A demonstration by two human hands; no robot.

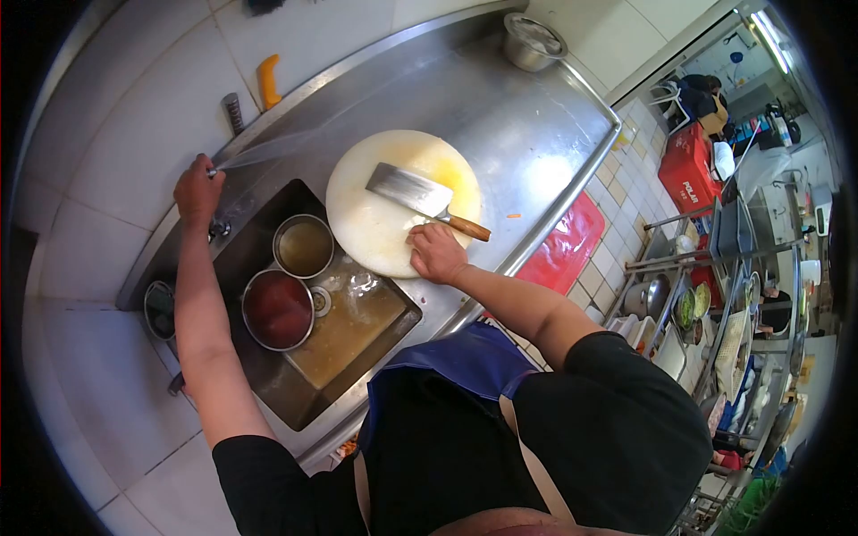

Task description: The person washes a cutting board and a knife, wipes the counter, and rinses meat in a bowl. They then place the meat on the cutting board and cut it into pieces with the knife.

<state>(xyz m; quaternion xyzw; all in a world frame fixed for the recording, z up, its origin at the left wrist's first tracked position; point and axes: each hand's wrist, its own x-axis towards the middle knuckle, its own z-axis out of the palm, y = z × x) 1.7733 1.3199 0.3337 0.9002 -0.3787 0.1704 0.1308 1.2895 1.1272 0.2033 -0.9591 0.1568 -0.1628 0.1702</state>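
Two hands reach out: the left hand (198, 194), its grip wrapped around a spraying nozzle (212, 172); rightward, a cleaver (413, 189) lies flat on the round board (365, 225) atop the steel desk (527, 174); the right hand (437, 254) touches the board's rim, whether pinching it I cannot tell.

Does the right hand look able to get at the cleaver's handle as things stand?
Probably yes: the right hand is on the round board, close beside the cleaver's handle, with nothing visible between them.
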